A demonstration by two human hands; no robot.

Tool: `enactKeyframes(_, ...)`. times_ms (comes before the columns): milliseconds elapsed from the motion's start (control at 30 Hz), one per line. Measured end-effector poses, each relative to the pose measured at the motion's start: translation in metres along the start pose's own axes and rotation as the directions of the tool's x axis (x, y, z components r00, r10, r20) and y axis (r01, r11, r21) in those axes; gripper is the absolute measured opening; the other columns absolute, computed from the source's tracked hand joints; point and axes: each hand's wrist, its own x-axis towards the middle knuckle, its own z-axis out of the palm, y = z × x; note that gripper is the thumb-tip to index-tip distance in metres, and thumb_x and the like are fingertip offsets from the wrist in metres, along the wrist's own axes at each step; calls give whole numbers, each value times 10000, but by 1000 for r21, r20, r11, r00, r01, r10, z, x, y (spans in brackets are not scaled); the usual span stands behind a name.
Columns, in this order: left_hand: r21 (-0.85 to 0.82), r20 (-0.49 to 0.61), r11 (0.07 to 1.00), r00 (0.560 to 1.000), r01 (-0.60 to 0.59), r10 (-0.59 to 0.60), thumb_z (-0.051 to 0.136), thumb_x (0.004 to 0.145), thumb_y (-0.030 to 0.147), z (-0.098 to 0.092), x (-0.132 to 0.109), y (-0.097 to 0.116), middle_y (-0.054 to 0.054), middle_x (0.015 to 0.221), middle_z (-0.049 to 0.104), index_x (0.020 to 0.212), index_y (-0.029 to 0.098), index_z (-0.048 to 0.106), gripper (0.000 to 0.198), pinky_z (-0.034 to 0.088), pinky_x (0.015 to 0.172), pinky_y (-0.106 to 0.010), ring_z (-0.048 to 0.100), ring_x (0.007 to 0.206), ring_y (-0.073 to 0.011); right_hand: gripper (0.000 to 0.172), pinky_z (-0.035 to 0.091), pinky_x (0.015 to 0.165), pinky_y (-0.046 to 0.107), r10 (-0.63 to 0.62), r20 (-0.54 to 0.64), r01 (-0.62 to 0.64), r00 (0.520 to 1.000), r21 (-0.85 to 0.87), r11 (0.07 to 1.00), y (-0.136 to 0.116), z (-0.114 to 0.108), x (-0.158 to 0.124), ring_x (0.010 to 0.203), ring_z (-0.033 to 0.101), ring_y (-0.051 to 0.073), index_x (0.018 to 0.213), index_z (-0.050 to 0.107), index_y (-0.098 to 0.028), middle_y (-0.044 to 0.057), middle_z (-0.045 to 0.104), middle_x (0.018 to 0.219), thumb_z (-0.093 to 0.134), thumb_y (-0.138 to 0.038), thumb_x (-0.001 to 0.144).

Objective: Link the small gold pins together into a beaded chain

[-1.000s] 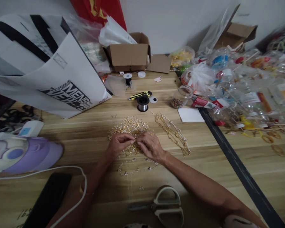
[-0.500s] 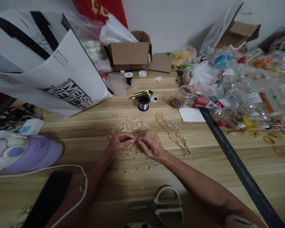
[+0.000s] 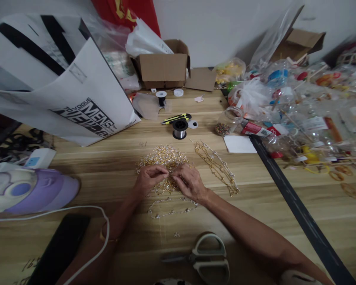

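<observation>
My left hand [image 3: 150,180] and my right hand [image 3: 190,182] meet fingertip to fingertip over a heap of small gold and silver metal pieces [image 3: 161,155]. Both are closed in a pinch. What lies between the fingers is too small to name. Just below the hands a silver chain [image 3: 163,215] forms a loose loop on the wooden table. Several gold and silver chains [image 3: 216,166] lie side by side to the right of the heap. A tiny cluster of silver bits [image 3: 177,234] rests nearer to me.
Scissors [image 3: 207,257] lie at the front. Behind the heap are a wire spool [image 3: 180,130], a yellow-black cutter knife [image 3: 177,118] and a jar of beads [image 3: 228,120]. A white bag [image 3: 101,87] and purple appliance [image 3: 53,188] stand left. Plastic bottles [image 3: 311,126] crowd the right.
</observation>
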Motion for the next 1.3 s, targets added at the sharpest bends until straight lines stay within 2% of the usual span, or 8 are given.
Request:
enactKeyframes(167, -11, 2, 1000, 1000, 3, -3, 722, 656, 207, -1, 0, -2, -33, 742, 699, 732, 149, 711, 95, 488, 675, -234, 630, 704, -142, 57, 426, 705, 327, -19, -13, 19, 1000, -4, 1000, 0, 0, 1, 762, 524, 180, 871, 535, -184, 60, 593, 795, 484, -164, 887)
enactKeyframes(367, -36, 22, 999, 999, -29, 29, 726, 656, 203, -2, 1, -4, -31, 719, 686, 688, 149, 713, 64, 478, 659, -230, 618, 685, -136, 62, 426, 708, 332, -16, -6, 16, 1000, -7, 1000, 0, -1, 1, 766, 525, 183, 886, 531, -189, 63, 600, 812, 476, -161, 888)
enactKeyframes(1000, 9, 16, 999, 999, 34, -35, 739, 642, 272, -2, 1, 0, -47, 741, 714, 702, 144, 722, 142, 498, 681, -254, 642, 702, -161, 63, 432, 705, 325, -16, -12, 16, 1000, -6, 1000, -1, -1, 2, 762, 529, 177, 877, 539, -185, 61, 601, 808, 483, -158, 888)
enactKeyframes(1300, 1, 18, 998, 997, 69, -69, 731, 647, 228, -2, 0, 0, -36, 731, 715, 702, 147, 725, 99, 497, 689, -234, 639, 696, -147, 55, 434, 698, 330, -23, -18, 23, 1000, -7, 1000, 0, 0, 1, 755, 526, 177, 882, 539, -188, 60, 601, 804, 486, -172, 889)
